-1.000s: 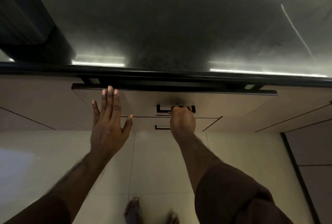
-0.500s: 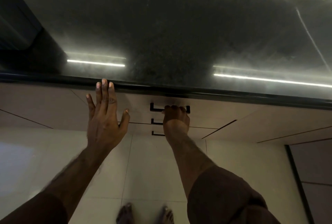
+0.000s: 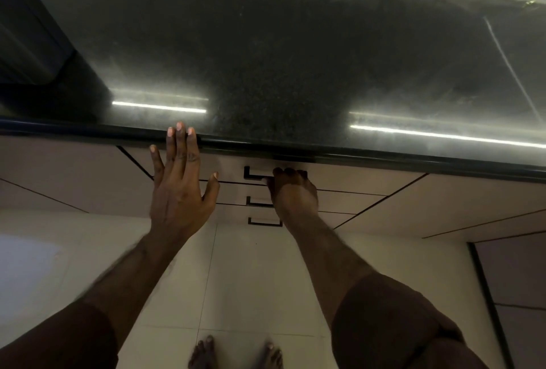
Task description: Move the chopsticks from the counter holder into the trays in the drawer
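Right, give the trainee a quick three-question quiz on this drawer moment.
1. True or false: the top drawer is pulled wide open under the counter.
2. Which hand grips the top handle? A) left hand B) right hand C) neither
3. Fill in: the left hand has its fingers ______, holding nothing.

Key
1. False. The drawer front sits flush with its neighbours and no trays or chopsticks show.
2. B. The right hand curls round the handle, above two lower handles.
3. Straight. The fingertips reach up to the counter edge.
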`<state>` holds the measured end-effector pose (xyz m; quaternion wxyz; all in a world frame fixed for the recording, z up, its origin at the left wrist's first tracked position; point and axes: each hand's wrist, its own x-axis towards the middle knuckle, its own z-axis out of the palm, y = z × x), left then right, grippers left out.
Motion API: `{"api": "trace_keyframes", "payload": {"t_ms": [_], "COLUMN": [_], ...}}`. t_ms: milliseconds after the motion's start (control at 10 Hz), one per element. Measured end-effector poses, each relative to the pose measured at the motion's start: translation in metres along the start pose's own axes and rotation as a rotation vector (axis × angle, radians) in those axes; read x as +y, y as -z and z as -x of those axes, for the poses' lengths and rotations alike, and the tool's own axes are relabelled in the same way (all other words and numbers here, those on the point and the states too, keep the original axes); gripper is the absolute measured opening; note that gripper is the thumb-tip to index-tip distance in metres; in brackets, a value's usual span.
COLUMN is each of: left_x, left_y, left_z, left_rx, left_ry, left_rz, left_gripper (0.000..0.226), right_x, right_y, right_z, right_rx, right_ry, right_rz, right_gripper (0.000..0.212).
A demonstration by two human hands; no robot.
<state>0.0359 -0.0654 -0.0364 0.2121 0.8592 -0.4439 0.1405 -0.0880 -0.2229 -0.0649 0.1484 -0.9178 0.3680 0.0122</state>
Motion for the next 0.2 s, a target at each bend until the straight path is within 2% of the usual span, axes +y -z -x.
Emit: {"api": "trace_keyframes", "payload": {"t_ms": [200], "left_x": [0.018], "left_y": [0.017], "left_z": [0.004], "left_rx": [0.006], "left_ry": [-0.038], "left_rz": [0.063], "left_gripper": [0.079], "right_x": [0.014], "right_y": [0.037], "right_z": [0.036], "right_rx": [0.277], "right_ry": [0.181], "right_rz": [-0.036], "right_gripper": [0.028]}}
